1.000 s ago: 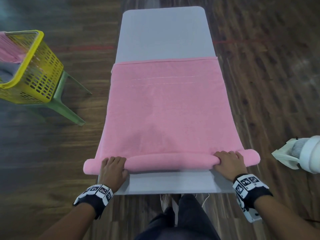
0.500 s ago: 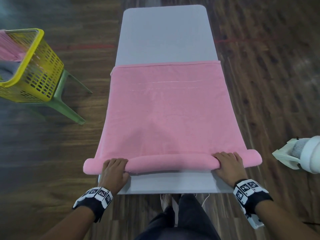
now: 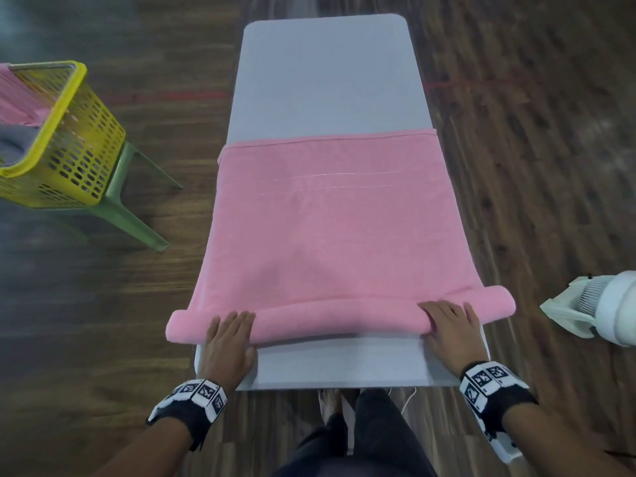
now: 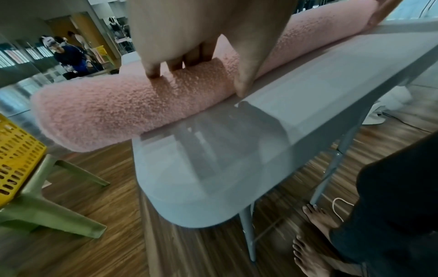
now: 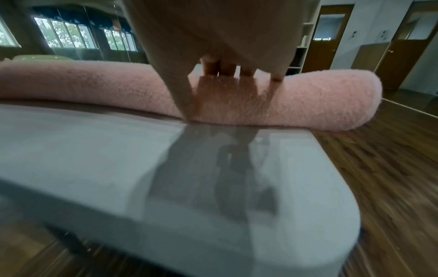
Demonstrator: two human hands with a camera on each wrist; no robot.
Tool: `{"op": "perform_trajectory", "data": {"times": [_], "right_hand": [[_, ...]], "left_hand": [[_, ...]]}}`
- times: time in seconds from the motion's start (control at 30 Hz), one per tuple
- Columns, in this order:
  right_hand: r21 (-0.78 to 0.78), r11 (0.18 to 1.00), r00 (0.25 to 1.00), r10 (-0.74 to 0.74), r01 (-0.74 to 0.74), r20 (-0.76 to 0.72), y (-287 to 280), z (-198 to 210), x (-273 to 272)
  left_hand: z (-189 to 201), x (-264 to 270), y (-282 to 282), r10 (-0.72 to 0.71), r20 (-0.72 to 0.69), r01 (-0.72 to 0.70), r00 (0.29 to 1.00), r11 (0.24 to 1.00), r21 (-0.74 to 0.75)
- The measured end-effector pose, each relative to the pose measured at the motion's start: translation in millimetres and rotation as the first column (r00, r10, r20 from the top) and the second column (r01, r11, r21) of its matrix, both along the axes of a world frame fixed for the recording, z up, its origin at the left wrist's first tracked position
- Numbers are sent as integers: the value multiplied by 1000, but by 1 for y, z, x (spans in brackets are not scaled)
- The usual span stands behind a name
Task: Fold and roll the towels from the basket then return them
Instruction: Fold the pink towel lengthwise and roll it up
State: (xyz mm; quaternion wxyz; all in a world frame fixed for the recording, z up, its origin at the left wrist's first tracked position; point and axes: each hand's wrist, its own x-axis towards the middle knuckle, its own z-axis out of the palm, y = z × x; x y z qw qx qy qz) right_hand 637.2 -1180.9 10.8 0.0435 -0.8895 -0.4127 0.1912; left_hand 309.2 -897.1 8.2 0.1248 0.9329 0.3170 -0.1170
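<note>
A pink towel (image 3: 330, 228) lies flat along the grey table (image 3: 327, 80), and its near end is wound into a thick roll (image 3: 337, 320) that overhangs both table sides. My left hand (image 3: 229, 339) rests on the roll's left part, fingers laid straight over the top and thumb at its near side. My right hand (image 3: 451, 325) presses the right part the same way. In the left wrist view the left hand's fingertips (image 4: 154, 73) dent the roll (image 4: 106, 112). The right wrist view shows the right hand's fingertips (image 5: 227, 69) on the roll (image 5: 320, 101).
A yellow basket (image 3: 69, 139) holding pink and grey towels sits on a green stool (image 3: 130, 208) to the left of the table. A white fan (image 3: 602, 311) stands on the wooden floor at the right. My bare feet (image 4: 315, 224) are under the table's near end.
The roll has grown thicker and moved slightly away from me. The towel's far edge has drawn nearer. Both hands' fingers have flattened over the roll.
</note>
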Motion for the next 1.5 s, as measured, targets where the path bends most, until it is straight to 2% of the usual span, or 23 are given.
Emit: {"op": "perform_trajectory", "data": {"times": [0.17, 0.3, 0.37, 0.43, 0.5, 0.57, 0.7, 0.77, 0.87, 0.93, 1.0, 1.13, 1.3, 1.43, 1.5], "right_hand": [[-154, 988, 1000, 3, -7, -30, 22, 11, 21], [-44, 998, 998, -49, 48, -38, 43, 17, 37], [-57, 998, 997, -40, 37, -62, 44, 16, 34], [-85, 996, 998, -11, 5, -63, 36, 12, 26], [-75, 997, 1000, 10, -11, -4, 25, 10, 15], [-102, 995, 999, 16, -12, 39, 18, 10, 10], [-214, 977, 1000, 14, -18, -22, 28, 18, 22], [-155, 988, 999, -15, 8, -44, 39, 25, 32], [-25, 999, 998, -48, 47, -32, 49, 30, 41], [-75, 997, 995, -40, 33, -94, 50, 28, 37], [-127, 992, 993, -40, 25, -113, 41, 21, 26], [-178, 984, 1000, 7, -8, -3, 23, 11, 5], [-290, 957, 995, 1, -30, -98, 45, 24, 32], [-133, 990, 999, -50, 48, -10, 59, 30, 52], [-96, 994, 996, -57, 51, -67, 56, 26, 47]], "left_hand": [[11, 17, 15, 33, 18, -33, 999, 998, 50], [12, 38, 28, 112, 62, -113, 992, 993, 26], [10, 41, 27, 134, 37, -132, 990, 991, -36], [8, 34, 24, 67, 0, -67, 998, 997, -45], [5, 23, 18, -2, -36, 2, 999, 1000, -19], [6, 17, 14, 0, -19, 0, 1000, 1000, -3], [12, 22, 19, -34, -14, 34, 999, 999, 20], [13, 28, 29, -29, -20, 30, 999, 999, 43], [13, 40, 36, 72, -19, -72, 997, 997, 8], [9, 40, 34, 55, -59, -58, 997, 997, -44], [7, 32, 28, -9, -95, 7, 995, 1000, -22], [11, 18, 19, -48, -44, 49, 998, 999, 11], [18, 37, 36, -52, -71, 55, 996, 998, 37], [24, 56, 47, 71, 81, -75, 994, 996, 47], [22, 56, 44, 82, 17, -82, 996, 997, -4]]}}
